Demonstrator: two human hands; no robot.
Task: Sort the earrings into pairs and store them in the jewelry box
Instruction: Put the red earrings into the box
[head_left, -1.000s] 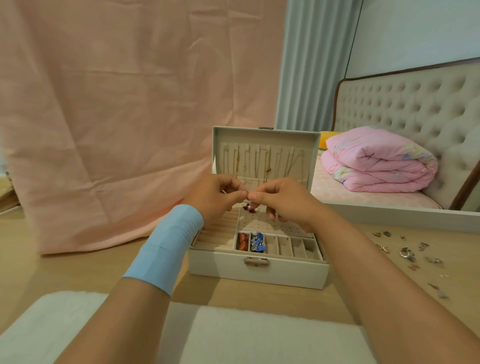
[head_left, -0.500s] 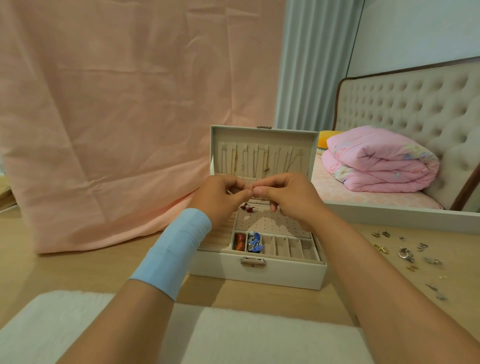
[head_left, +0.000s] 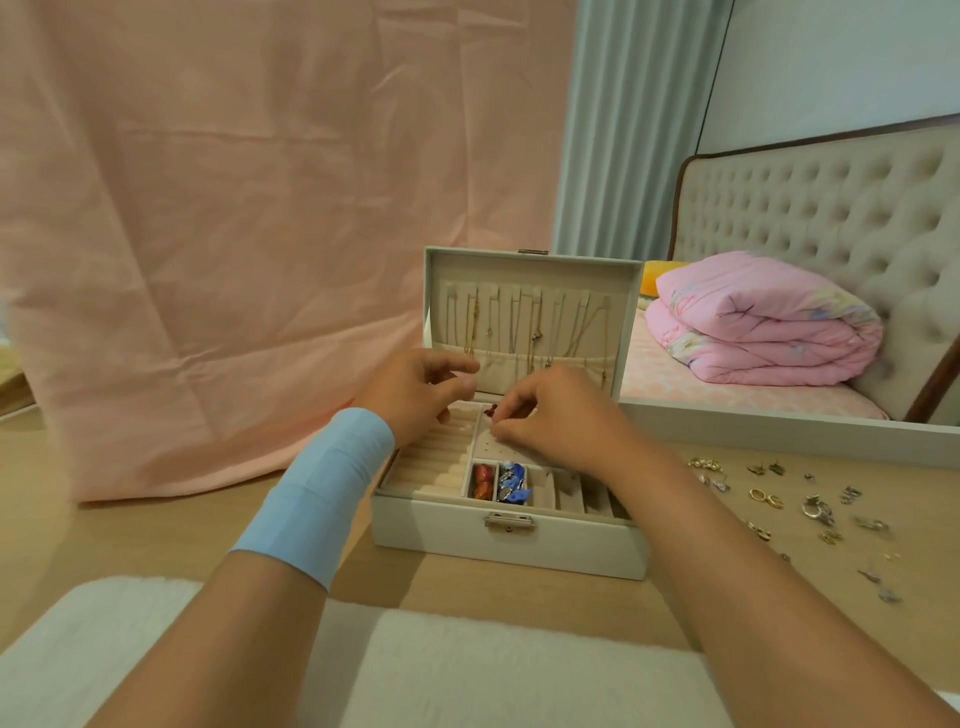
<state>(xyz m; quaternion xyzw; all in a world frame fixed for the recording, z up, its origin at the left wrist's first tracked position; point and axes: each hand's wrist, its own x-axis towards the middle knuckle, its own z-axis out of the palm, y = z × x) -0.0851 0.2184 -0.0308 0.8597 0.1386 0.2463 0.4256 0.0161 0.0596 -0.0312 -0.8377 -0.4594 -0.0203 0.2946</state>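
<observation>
A cream jewelry box (head_left: 441, 530) stands open on the wooden table, its lid upright with necklaces hanging inside. Two front compartments hold red-orange earrings (head_left: 481, 482) and blue earrings (head_left: 511, 484). My right hand (head_left: 556, 415) pinches a small red earring (head_left: 490, 410) just above the box's perforated stud panel. My left hand (head_left: 415, 395) hovers over the ring rolls with curled fingers, thumb and forefinger close together. Whether they hold something tiny is not visible. Several loose metal earrings (head_left: 810, 506) lie scattered on the table to the right of the box.
A white fluffy mat (head_left: 467, 670) lies along the near table edge. A pink cloth (head_left: 234, 234) hangs behind the box on the left. Behind the table on the right is a bed with a folded pink quilt (head_left: 763, 322). A blue band (head_left: 322, 493) wraps my left wrist.
My hands, pinched together above the box before, have come apart. The right hand has dropped toward the stud panel with the red earring, while the left hand has drawn slightly left.
</observation>
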